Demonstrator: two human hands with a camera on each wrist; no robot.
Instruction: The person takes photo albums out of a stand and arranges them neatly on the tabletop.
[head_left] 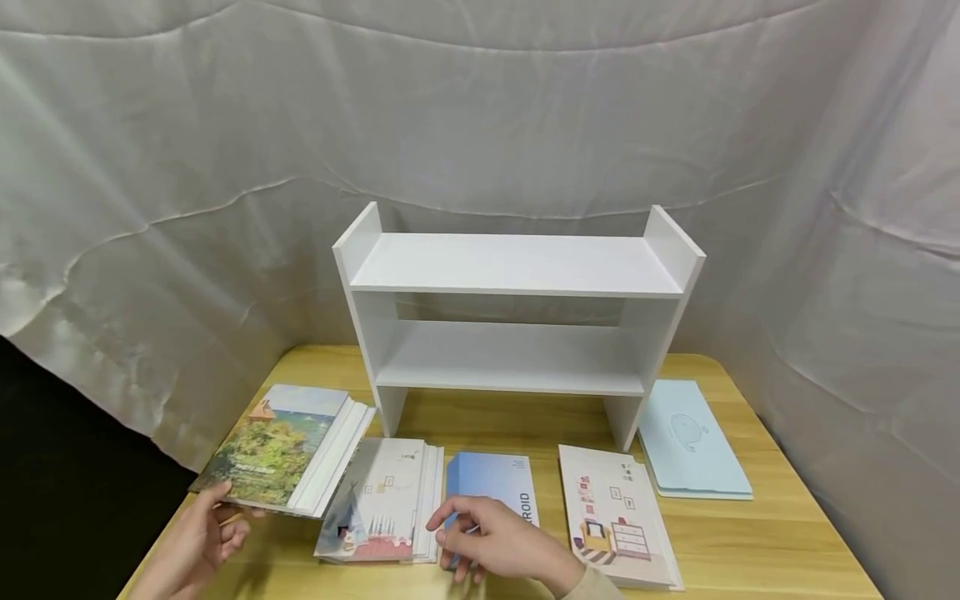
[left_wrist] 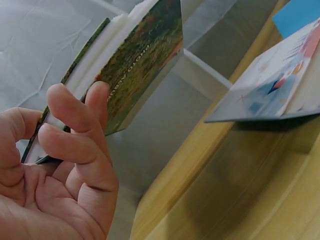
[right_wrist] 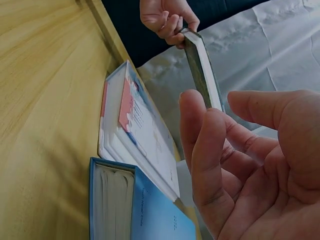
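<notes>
My left hand (head_left: pixel 197 540) pinches the near edge of a photo album (head_left: pixel 273 442) with a landscape of trees and water on its cover, holding it raised and tilted at the table's left side. In the left wrist view the thumb and fingers grip the album's (left_wrist: pixel 142 60) edge from both faces. My right hand (head_left: pixel 498 537) hovers over a blue album (head_left: pixel 495 479), its fingers loosely bent with nothing between them. Left of the blue album lies a white album (head_left: pixel 386 492) with a pink and blue drawing, partly overlapped by the raised one in the head view.
A white two-tier shelf (head_left: pixel 510 262) stands at the back of the wooden table (head_left: pixel 780 542). To the right lie a cream album (head_left: pixel 615 512) with a furniture drawing and a pale blue book (head_left: pixel 693 437) with a whale outline. Grey cloth (head_left: pixel 510 125) hangs behind.
</notes>
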